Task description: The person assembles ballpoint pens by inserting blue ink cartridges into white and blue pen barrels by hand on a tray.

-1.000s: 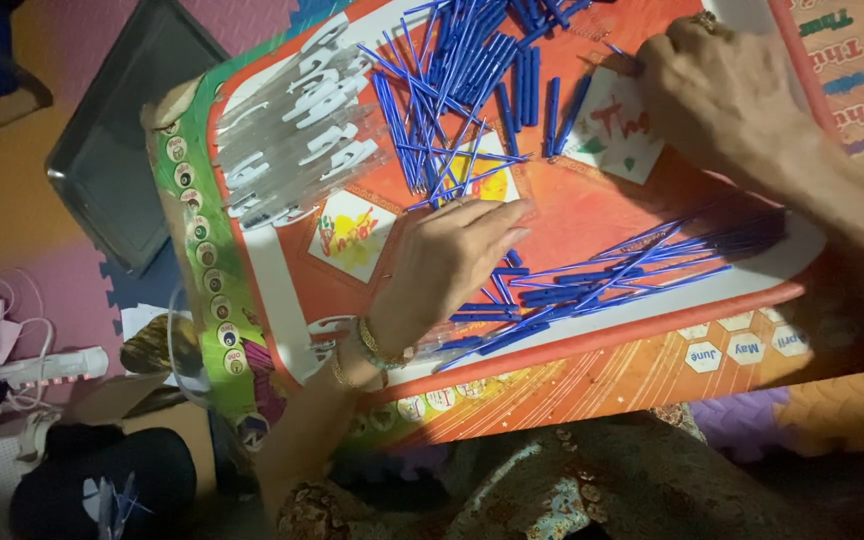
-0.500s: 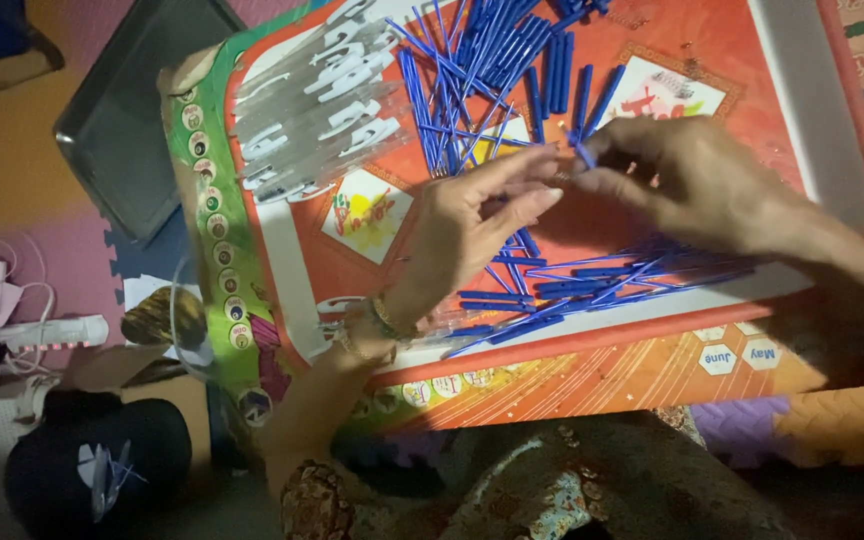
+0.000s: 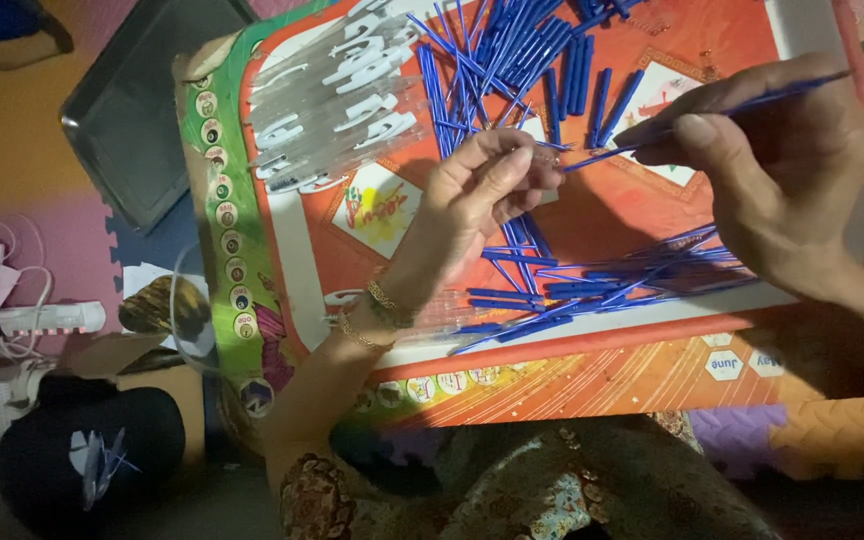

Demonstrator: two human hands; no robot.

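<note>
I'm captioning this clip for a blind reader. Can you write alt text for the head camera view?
Seen from above, the right hand pinches a thin blue rod while the left hand holds a clear tube at its tip, over a red tray. Loose blue rods lie scattered on the tray, with clear plastic pieces piled at its far left.

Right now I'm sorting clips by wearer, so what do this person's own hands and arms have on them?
Both hands are bare, no gloves. The left hand has thin gold bracelets at the wrist and a patterned brown sleeve near the elbow. The right hand shows no jewellery or sleeve in view.
</note>
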